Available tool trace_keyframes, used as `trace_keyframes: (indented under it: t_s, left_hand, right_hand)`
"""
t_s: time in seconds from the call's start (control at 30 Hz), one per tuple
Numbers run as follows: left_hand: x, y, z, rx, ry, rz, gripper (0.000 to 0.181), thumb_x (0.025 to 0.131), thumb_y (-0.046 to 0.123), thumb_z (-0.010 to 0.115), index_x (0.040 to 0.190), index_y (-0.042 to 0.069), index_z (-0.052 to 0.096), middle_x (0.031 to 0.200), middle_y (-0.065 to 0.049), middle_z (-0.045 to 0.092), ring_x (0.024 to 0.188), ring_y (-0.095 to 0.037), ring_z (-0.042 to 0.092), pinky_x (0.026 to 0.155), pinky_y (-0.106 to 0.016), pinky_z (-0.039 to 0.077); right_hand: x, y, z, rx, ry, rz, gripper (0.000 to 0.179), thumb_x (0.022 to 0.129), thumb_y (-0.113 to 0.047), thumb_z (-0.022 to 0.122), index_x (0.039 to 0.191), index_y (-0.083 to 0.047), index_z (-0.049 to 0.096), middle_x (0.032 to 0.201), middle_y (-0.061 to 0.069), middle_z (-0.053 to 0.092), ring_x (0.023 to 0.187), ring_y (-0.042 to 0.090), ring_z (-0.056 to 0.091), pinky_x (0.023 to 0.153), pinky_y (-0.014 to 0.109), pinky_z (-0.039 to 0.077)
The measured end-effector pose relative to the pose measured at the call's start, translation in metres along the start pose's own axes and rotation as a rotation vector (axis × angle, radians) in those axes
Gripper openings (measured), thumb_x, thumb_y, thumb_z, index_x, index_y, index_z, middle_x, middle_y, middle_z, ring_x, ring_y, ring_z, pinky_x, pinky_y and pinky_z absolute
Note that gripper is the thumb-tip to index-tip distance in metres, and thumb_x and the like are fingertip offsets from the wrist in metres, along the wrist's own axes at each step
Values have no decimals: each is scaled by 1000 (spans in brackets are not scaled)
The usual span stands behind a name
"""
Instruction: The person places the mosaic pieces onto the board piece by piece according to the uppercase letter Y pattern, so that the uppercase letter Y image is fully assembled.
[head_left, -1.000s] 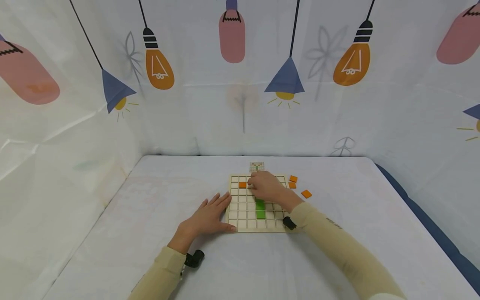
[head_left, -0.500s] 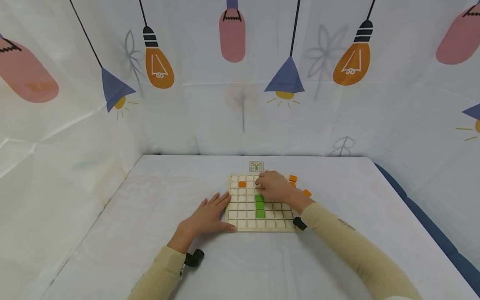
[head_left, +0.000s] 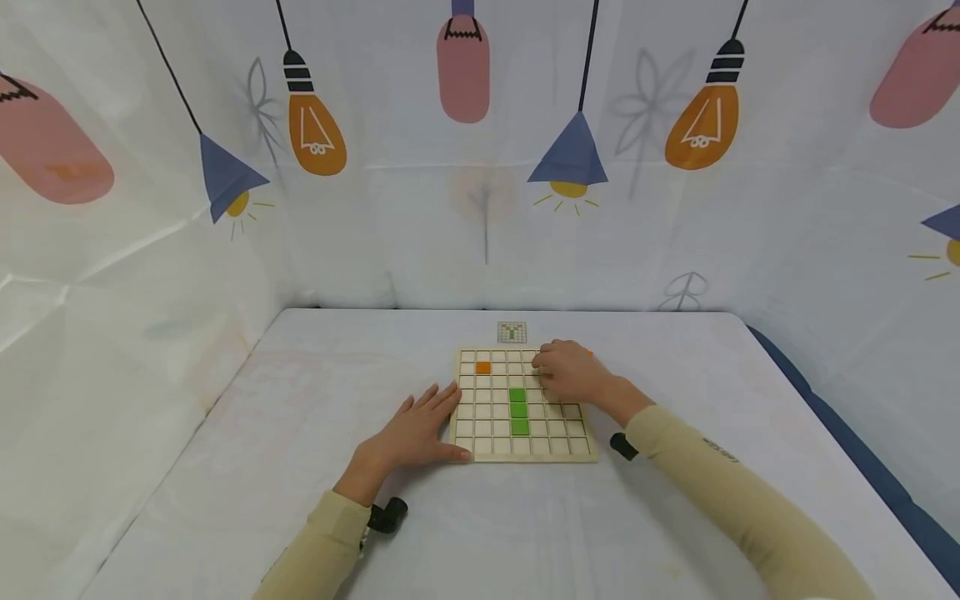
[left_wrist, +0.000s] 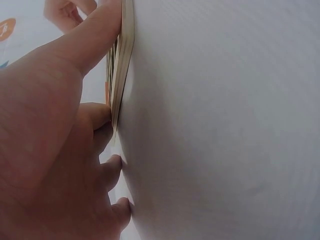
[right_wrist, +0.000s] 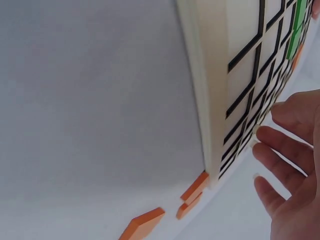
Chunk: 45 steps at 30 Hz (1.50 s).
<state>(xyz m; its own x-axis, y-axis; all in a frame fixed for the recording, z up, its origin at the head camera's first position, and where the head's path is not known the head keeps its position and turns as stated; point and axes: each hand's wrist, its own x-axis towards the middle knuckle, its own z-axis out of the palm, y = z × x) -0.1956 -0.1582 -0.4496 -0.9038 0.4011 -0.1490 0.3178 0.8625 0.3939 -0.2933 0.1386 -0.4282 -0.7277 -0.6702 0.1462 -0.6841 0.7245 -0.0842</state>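
A pale wooden grid board lies on the table. My left hand rests at its left edge, fingers spread and thumb on the near corner; the left wrist view shows the thumb against the rim. Over the far right cells is my right hand, hiding the squares under it. Its fingers are loosely bent in the right wrist view, with no tile visible between them. One orange tile sits in the board's upper left, and three green tiles form a column near its middle.
Beyond the board lies a small pattern card with a printed grid. Loose orange tiles lie on the table off the board's right side, mostly hidden by my right hand in the head view. A printed white curtain hangs behind.
My right hand has slid rightward across the board's upper rows, away from the orange tile, uncovering the green tiles and covering the loose orange ones. My left hand has stayed in place.
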Motion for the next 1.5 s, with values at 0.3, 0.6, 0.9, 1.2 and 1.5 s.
trace_keyframes:
  t_s: [0.3, 0.6, 0.9, 1.2, 1.5]
  left_hand:
    - [3, -2, 3, 17, 2, -1, 106, 80, 67, 70, 160, 19, 21, 168, 5, 16, 157, -29, 12, 123, -60, 14]
    - [3, -2, 3, 4, 1, -4, 106, 79, 67, 70, 160, 18, 22, 168, 3, 17, 156, -30, 12, 123, -60, 14]
    - [3, -2, 3, 0, -2, -8, 106, 80, 67, 70, 160, 18, 21, 168, 4, 16, 157, -29, 11, 123, -60, 12]
    - [2, -2, 3, 4, -1, -8, 107, 79, 67, 70, 160, 19, 21, 168, 5, 16, 157, -29, 11, 124, -59, 12]
    - [2, -1, 2, -1, -1, -8, 106, 80, 66, 70, 160, 18, 21, 168, 4, 17, 157, -29, 12, 124, -59, 12]
  right_hand:
    - [-10, 13, 1, 11, -5, 62, 25, 90, -6, 62, 111, -8, 75, 106, 6, 73, 101, 24, 67, 96, 44, 52]
    - [-19, 21, -1, 17, 8, 92, 23, 91, -7, 62, 109, -8, 75, 104, 5, 73, 98, 24, 66, 94, 45, 53]
    - [-28, 31, -1, 12, 18, 152, 23, 88, -7, 65, 108, -8, 75, 98, 3, 72, 87, 19, 61, 86, 41, 53]
    - [-36, 40, -3, 1, 23, 178, 20, 89, -10, 65, 106, -9, 75, 91, 1, 67, 81, 17, 56, 79, 39, 51]
    - [-40, 46, -2, -32, 34, 175, 15, 89, -7, 64, 100, -9, 75, 93, 4, 68, 86, 22, 61, 82, 42, 53]
